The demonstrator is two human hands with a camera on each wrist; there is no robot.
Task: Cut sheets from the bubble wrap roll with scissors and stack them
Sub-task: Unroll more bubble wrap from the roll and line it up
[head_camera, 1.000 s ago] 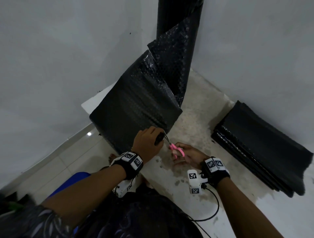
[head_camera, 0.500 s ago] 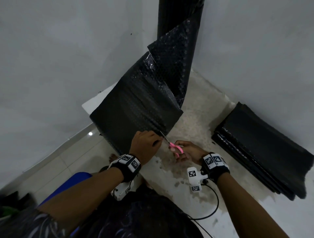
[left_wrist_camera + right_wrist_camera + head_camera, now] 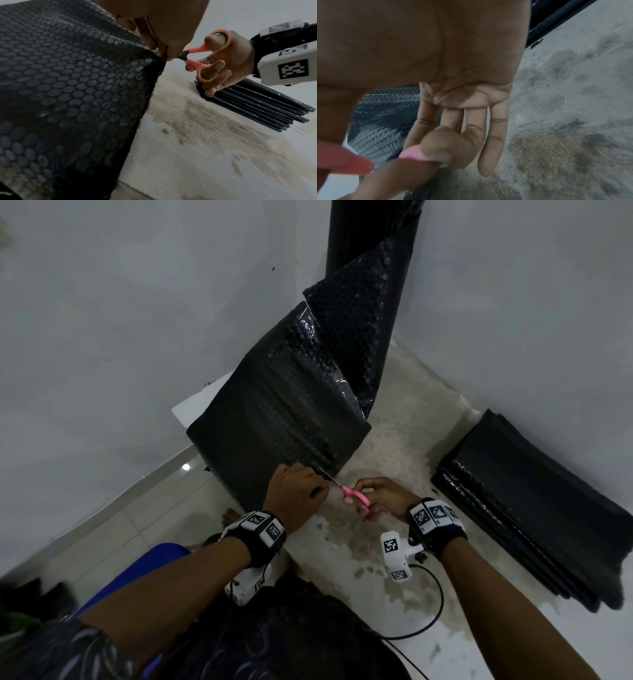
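Observation:
A black bubble wrap roll (image 3: 373, 241) stands upright in the corner, and its loose sheet (image 3: 274, 419) hangs down toward me. My left hand (image 3: 294, 491) pinches the sheet's near corner (image 3: 154, 54). My right hand (image 3: 380, 498) holds pink-handled scissors (image 3: 356, 496), thumb and a finger through the loops (image 3: 217, 39). The blades (image 3: 183, 56) meet the sheet's edge right beside the left fingertips. A stack of cut black sheets (image 3: 534, 508) lies on the floor at the right against the wall.
Grey walls close in at the back and right. The worn, stained concrete floor (image 3: 387, 549) lies between me and the stack. Pale tiles (image 3: 137, 508) run along the left. A black cable (image 3: 431, 614) loops from the right wrist camera.
Both hands have crept slightly up and away along the sheet's edge, the scissors staying at the left fingertips. The sheet hangs much as before.

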